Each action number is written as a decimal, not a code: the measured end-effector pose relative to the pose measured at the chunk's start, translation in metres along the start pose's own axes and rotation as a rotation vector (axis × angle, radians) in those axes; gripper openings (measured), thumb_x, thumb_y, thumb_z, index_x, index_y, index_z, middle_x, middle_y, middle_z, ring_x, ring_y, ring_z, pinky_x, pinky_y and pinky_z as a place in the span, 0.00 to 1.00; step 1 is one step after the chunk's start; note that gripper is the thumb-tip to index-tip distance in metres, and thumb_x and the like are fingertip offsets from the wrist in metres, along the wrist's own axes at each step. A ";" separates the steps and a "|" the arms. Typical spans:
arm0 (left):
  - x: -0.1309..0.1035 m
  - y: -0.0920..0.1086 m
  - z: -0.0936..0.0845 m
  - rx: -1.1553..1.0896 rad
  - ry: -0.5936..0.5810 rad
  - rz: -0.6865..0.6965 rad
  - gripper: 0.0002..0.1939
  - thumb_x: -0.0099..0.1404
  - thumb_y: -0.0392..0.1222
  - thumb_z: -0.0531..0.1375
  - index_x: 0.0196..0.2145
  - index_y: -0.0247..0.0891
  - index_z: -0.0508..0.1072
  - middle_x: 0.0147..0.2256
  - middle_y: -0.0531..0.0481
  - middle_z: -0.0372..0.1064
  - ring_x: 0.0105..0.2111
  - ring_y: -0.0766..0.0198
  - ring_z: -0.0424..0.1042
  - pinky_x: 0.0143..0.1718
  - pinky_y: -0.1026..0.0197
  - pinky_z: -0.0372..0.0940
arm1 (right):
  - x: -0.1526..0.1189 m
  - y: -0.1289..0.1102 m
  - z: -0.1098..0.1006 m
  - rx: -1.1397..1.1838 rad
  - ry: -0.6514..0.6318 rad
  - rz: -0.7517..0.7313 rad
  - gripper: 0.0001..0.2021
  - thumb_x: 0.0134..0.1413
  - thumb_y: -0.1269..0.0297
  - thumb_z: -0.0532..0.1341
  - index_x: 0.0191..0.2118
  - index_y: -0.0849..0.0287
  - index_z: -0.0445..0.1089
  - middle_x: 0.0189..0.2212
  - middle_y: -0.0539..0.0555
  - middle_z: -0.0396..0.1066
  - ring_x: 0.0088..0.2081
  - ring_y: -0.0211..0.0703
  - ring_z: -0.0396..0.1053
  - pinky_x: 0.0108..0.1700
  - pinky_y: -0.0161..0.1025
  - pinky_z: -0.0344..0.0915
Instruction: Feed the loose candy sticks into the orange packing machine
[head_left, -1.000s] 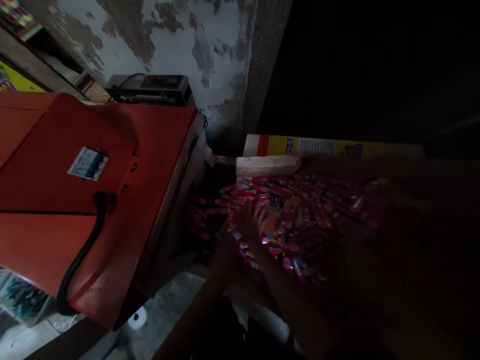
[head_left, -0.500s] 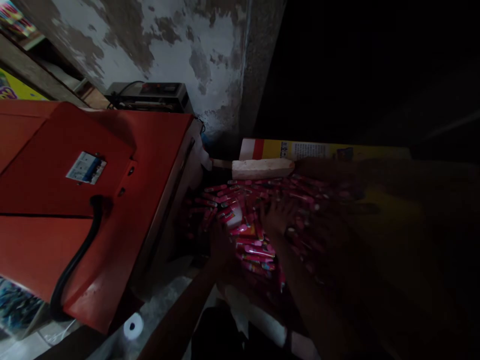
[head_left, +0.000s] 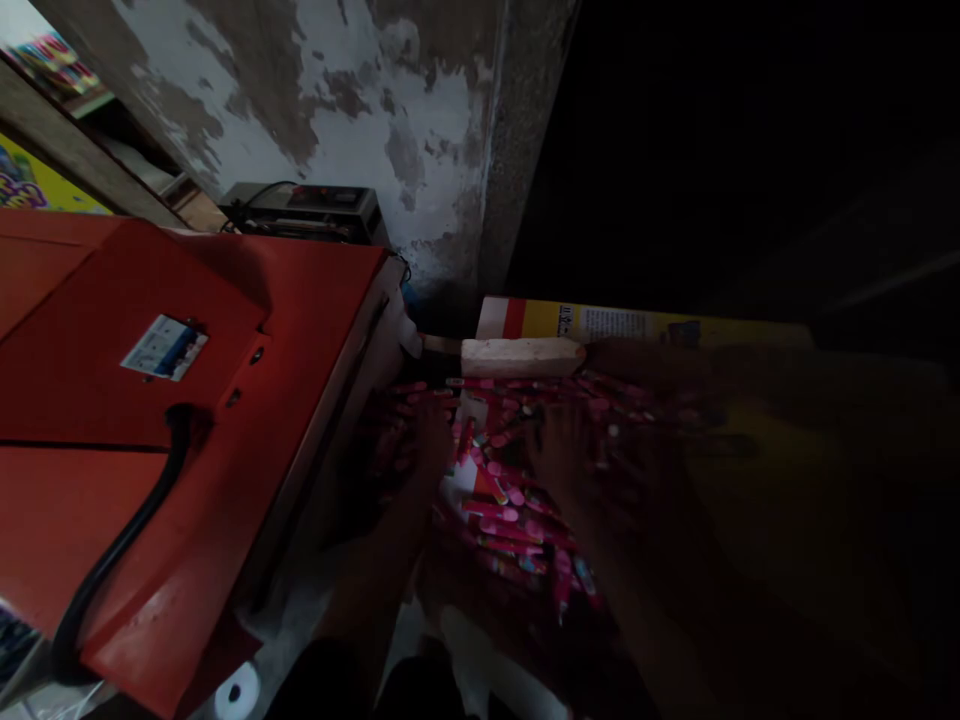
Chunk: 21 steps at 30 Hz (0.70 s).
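Observation:
A pile of slim, shiny pink tube-like sticks point(head_left: 499, 525) with coloured labels lies in dim light before me; their exact kind is unclear. At the pile's left side, my left hand point(head_left: 432, 440) rests palm down on the sticks, its fingers stretched forward and partly lost in shadow. Farther right, my right hand point(head_left: 559, 445) lies over the middle of the pile with fingers extended and somewhat apart. Neither hand visibly grips a stick. Between the hands, a pale surface with an orange patch shows through the sticks.
To the left stands a large red machine cover point(head_left: 300, 300) with a black curved handle point(head_left: 127, 550). A pale wooden block point(head_left: 521, 356) and a yellow printed carton point(head_left: 637, 325) border the pile's far side. A grey device point(head_left: 315, 210) sits by the peeling wall. A white roll point(head_left: 237, 692) is low at left.
My left hand has moved forward onto the sticks at the left. My right hand stays over the middle. Sticks between the hands have shifted, and the view has tilted slightly.

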<state>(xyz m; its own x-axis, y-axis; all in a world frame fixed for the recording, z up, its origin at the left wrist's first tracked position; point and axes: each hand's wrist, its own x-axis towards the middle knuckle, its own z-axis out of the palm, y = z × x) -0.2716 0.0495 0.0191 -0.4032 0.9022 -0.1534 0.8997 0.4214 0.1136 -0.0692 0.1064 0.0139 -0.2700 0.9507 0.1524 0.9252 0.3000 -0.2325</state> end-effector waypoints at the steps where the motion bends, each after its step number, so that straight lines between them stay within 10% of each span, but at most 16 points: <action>1: 0.011 -0.001 -0.004 0.012 -0.031 -0.021 0.21 0.65 0.27 0.50 0.54 0.26 0.68 0.58 0.32 0.64 0.59 0.47 0.61 0.60 0.47 0.55 | -0.003 0.005 -0.001 -0.012 -0.005 -0.012 0.26 0.62 0.58 0.50 0.62 0.65 0.61 0.64 0.68 0.56 0.65 0.62 0.48 0.62 0.62 0.50; 8: 0.014 -0.007 -0.015 -0.043 -0.054 -0.092 0.13 0.68 0.32 0.50 0.45 0.25 0.70 0.47 0.31 0.70 0.49 0.48 0.69 0.48 0.52 0.62 | -0.043 0.005 -0.005 -0.079 0.040 0.179 0.35 0.62 0.52 0.50 0.71 0.57 0.43 0.70 0.65 0.40 0.67 0.69 0.40 0.60 0.69 0.47; 14: 0.000 -0.018 -0.027 -0.141 0.032 -0.129 0.11 0.68 0.36 0.50 0.42 0.28 0.69 0.42 0.34 0.70 0.46 0.50 0.70 0.47 0.53 0.63 | -0.037 -0.040 0.015 0.004 0.029 0.246 0.35 0.63 0.48 0.47 0.71 0.56 0.41 0.71 0.67 0.32 0.67 0.73 0.40 0.59 0.67 0.49; 21: -0.050 -0.028 -0.064 -0.836 0.196 -0.294 0.12 0.71 0.45 0.49 0.42 0.35 0.67 0.42 0.41 0.72 0.43 0.58 0.72 0.46 0.57 0.66 | -0.039 -0.095 0.037 -0.013 -0.067 0.166 0.33 0.64 0.49 0.47 0.70 0.60 0.46 0.69 0.71 0.39 0.67 0.75 0.39 0.59 0.71 0.45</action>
<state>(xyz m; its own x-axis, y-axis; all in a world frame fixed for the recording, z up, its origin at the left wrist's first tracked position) -0.2872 -0.0014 0.0863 -0.6873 0.7151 -0.1278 0.3721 0.4976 0.7835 -0.1563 0.0433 -0.0050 -0.1303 0.9903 0.0489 0.9617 0.1382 -0.2366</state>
